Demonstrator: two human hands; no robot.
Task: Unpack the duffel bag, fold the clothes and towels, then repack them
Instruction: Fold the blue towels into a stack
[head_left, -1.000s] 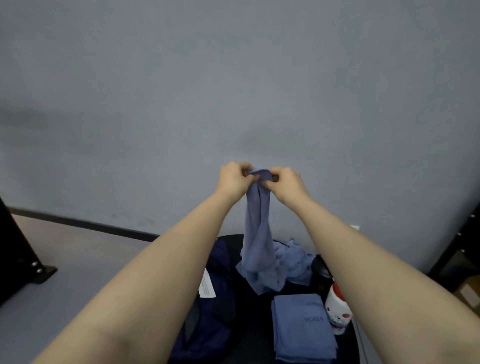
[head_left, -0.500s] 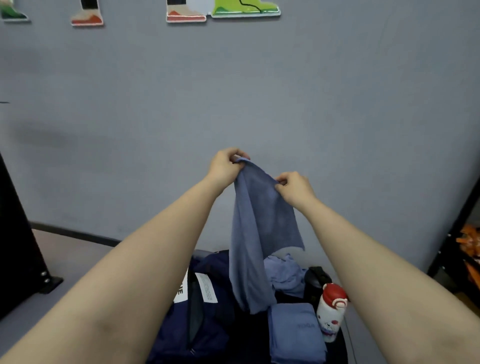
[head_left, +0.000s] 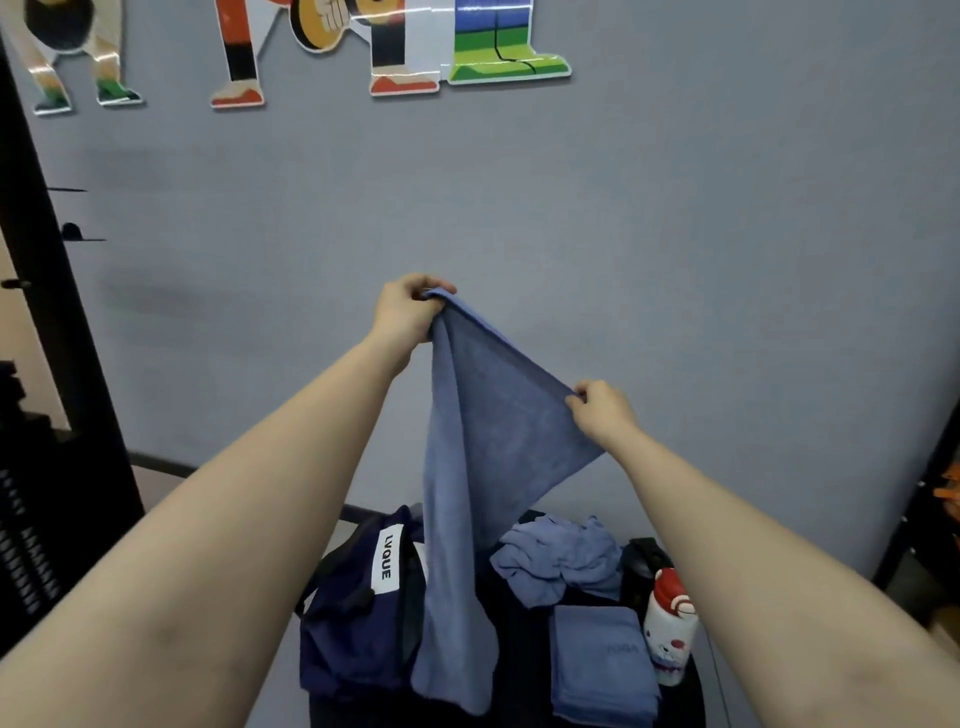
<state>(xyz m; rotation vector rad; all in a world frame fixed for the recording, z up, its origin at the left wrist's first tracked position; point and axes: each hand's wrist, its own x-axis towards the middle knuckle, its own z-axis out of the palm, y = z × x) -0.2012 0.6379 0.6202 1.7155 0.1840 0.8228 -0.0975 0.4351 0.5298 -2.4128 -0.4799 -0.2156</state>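
Note:
I hold a blue towel up in the air in front of the wall. My left hand pinches its top corner, raised high. My right hand pinches the upper edge lower down and to the right, so the edge slopes between them. The towel's tail hangs down over the navy duffel bag with a white "LVQUE" label. A folded blue towel lies on the dark table, and a crumpled blue cloth sits behind it.
A white bottle with a red cap stands at the table's right edge, a black object behind it. A black frame stands at the left. The grey wall carries cartoon stickers near the top.
My hands have moved apart along the towel's edge: the left rose, the right slid down and to the right. The towel has spread from a bunched strip into a wider sheet.

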